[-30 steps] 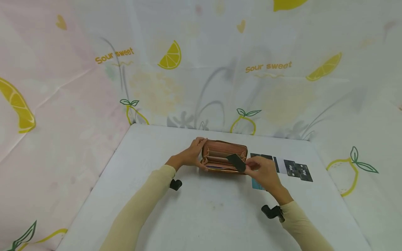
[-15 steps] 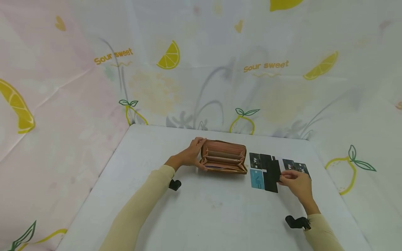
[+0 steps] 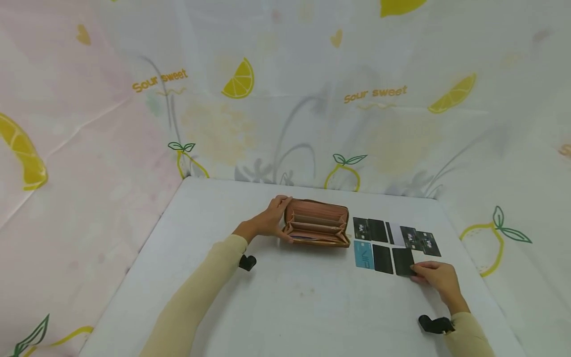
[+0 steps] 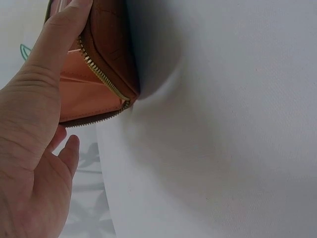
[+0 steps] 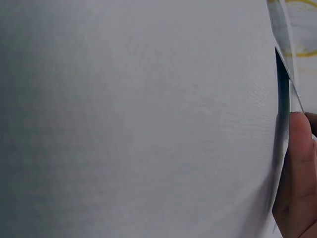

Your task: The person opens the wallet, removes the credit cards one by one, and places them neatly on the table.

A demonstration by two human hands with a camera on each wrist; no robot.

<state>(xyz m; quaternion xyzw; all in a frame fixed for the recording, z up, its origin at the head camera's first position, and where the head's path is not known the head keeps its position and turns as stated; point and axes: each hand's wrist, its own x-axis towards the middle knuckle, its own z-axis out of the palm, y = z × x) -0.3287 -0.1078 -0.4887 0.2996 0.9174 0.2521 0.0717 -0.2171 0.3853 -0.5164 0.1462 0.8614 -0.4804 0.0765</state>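
A brown zip-around wallet stands unzipped on the table, its tan compartments facing me. My left hand grips its left end, thumb at the front lower corner and fingers at the upper one. In the left wrist view, the brass zipper teeth run past the thumb. Off to the right, my right hand pinches a black card by its right side, low over the table at the end of a row. A second black card and a blue VIP card lie to its left.
Behind that row lies another row: a black Vip card, a plain black card, a pale card with a dark stripe and two overlapping black Vip cards. A printed lemon backdrop rises behind the white table.
My right hand has carried the black card from in front of the wallet rightward, then down towards me to the end of the front row. The left hand keeps its hold on the wallet.
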